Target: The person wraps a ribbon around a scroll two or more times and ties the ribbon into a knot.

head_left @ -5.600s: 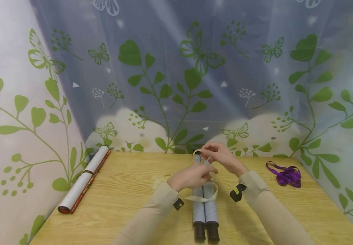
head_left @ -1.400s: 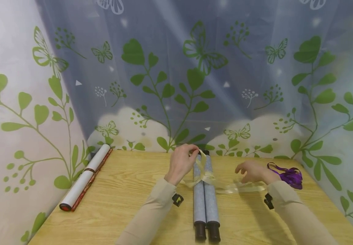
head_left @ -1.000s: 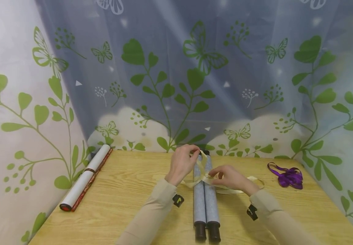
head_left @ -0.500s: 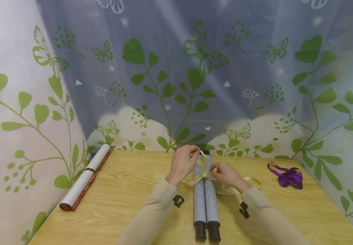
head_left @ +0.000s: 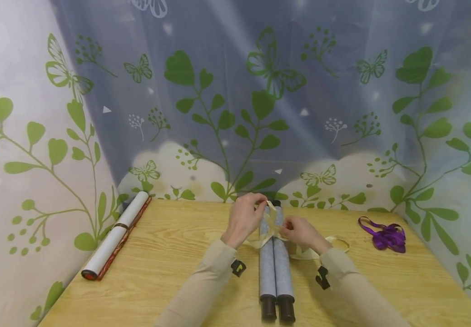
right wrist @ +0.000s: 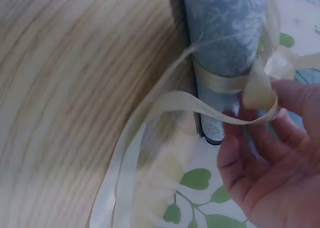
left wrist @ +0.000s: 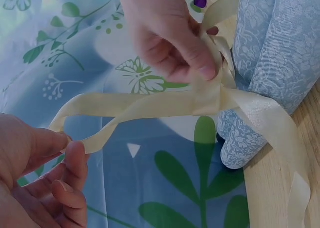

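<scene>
A light-blue patterned scroll [head_left: 266,272], its two rolls side by side with dark brown end knobs, lies lengthwise before me. Cream ribbon [left wrist: 155,103] passes round both rolls and crosses over the top. My left hand [head_left: 243,220] pinches the end of a ribbon loop between thumb and fingers, near the scroll's far end. In the left wrist view that loop stretches from the left fingertips to the crossing. There my right hand [head_left: 302,234] pinches ribbon with thumb and fingers, right by the rolls. A loose tail [right wrist: 175,101] trails from the right hand onto the table.
A white scroll with a red edge and brown tie [head_left: 110,245] lies along the table's left side. A heap of purple ribbon [head_left: 388,237] rests at the right. Leaf-printed curtain [head_left: 235,91] stands behind the wooden table [head_left: 178,254].
The left hand went from over the rolls to pinching the loop near the far end. The right hand swung out right, then came back to the ribbon crossing, drawing the loose tail closer.
</scene>
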